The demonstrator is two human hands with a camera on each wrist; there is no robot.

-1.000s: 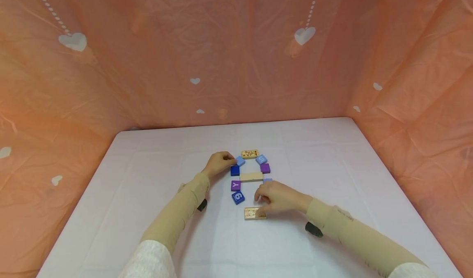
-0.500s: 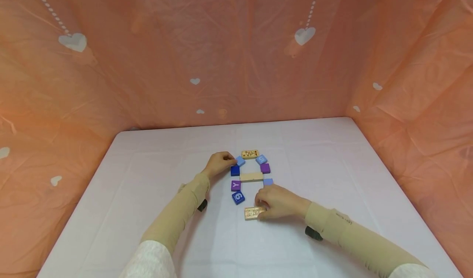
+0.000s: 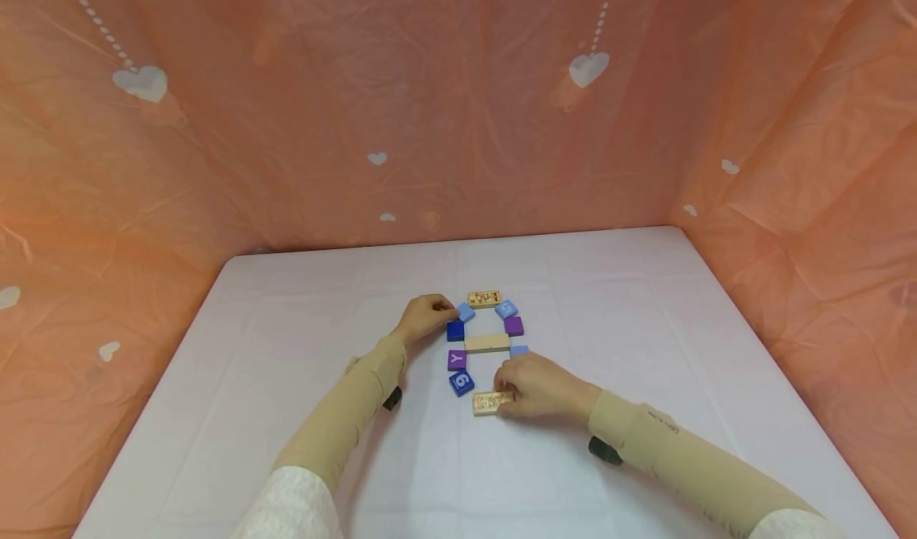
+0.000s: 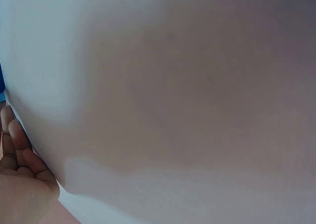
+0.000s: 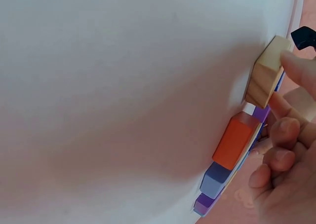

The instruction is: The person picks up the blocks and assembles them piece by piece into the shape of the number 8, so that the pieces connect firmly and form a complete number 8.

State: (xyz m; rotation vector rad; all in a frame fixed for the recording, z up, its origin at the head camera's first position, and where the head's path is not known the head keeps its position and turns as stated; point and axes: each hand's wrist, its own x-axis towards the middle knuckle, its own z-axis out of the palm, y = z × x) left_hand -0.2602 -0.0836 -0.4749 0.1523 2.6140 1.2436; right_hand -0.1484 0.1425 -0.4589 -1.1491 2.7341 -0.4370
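Observation:
My right hand pinches a flat wooden block with a printed picture on top, thumb and forefinger at its right end. In the right wrist view that wooden block lies on the white cloth, and an orange block sits just beyond it. My left hand rests beside the ring of tiles, fingers loosely bent. Its fingertips are right at the edge of a light blue tile. The left wrist view shows only part of the left hand and mostly bare cloth.
A dark blue tile, a purple Y tile and a blue 6 tile line the left side. A plain wooden bar crosses the middle. Across the top lies another printed block; a purple tile stands right.
My right hand has closed on the near wooden block and slid it slightly away from me, towards the other tiles. My left hand stays where it was.

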